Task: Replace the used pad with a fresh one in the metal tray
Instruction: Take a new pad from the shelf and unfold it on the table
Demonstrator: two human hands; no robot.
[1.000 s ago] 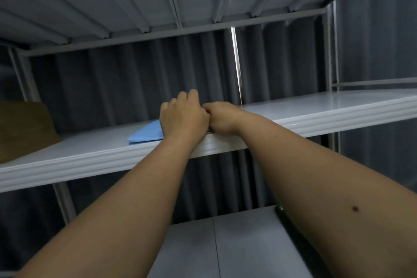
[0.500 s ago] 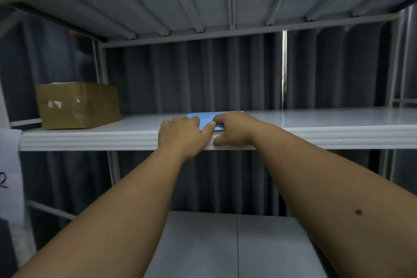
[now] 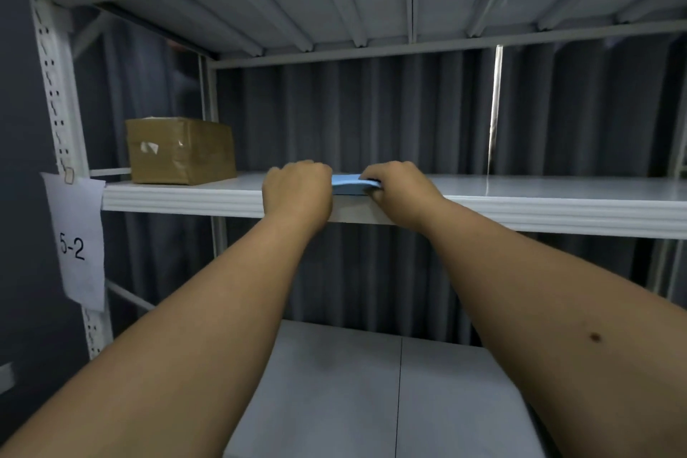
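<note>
Both hands are holding the blue pad [image 3: 347,184] at the shelf [image 3: 539,193] edge: left hand [image 3: 297,190] and right hand [image 3: 399,187] gripping opposite ends. Thin pad risks sagging, slipping off; tray not visible.

Pretty dim here, soft flat light, barely any shadows. A bright slit of glare through the curtain [image 3: 493,111] behind. Wide-angle bends my shelf [image 3: 557,212] edges; corners look smeary.

Paper tag [image 3: 80,234] on shelf upright [image 3: 55,85] reads "5-2".
</note>
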